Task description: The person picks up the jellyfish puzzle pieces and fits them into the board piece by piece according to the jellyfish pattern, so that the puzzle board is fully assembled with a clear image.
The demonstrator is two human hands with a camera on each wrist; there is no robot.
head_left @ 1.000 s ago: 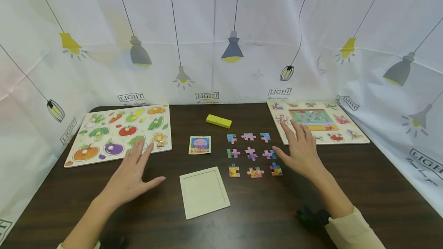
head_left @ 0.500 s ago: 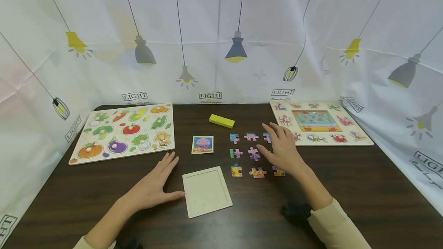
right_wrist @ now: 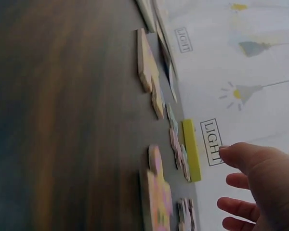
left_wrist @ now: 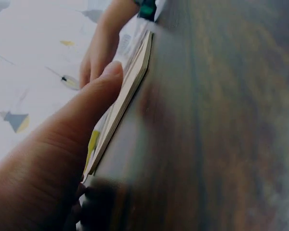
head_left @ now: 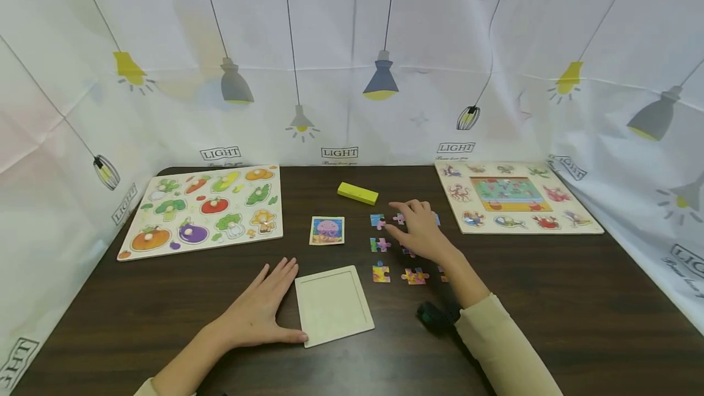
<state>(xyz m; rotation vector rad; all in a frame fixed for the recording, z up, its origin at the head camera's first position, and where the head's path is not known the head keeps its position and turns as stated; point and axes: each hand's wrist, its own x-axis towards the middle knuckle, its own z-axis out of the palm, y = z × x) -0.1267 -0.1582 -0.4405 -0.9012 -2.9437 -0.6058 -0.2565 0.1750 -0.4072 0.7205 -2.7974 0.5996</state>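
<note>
A pale square puzzle tray (head_left: 334, 306) lies at the near middle of the table. My left hand (head_left: 257, 312) rests to its left with fingers spread, and the thumb tip meets the tray's near left corner. Several jigsaw pieces (head_left: 380, 274) are laid out in rows right of the tray. Over the upper rows hovers my right hand (head_left: 420, 234), holding nothing, its thumb and fingers apart and slightly bent; it hides some pieces. In the right wrist view a piece (right_wrist: 158, 199) lies on the table, apart from the hand. A small picture card (head_left: 327, 230) lies beyond the tray.
A vegetable peg board (head_left: 206, 209) stands at the back left, and a sea-animal board (head_left: 519, 197) at the back right. A yellow block (head_left: 357, 193) lies behind the pieces. A white printed curtain (head_left: 330, 35) closes off the back and sides.
My left hand has moved right and nearer, reaching the tray's corner. The right hand has come left from near the sea-animal board to over the pieces. The head view has shifted slightly.
</note>
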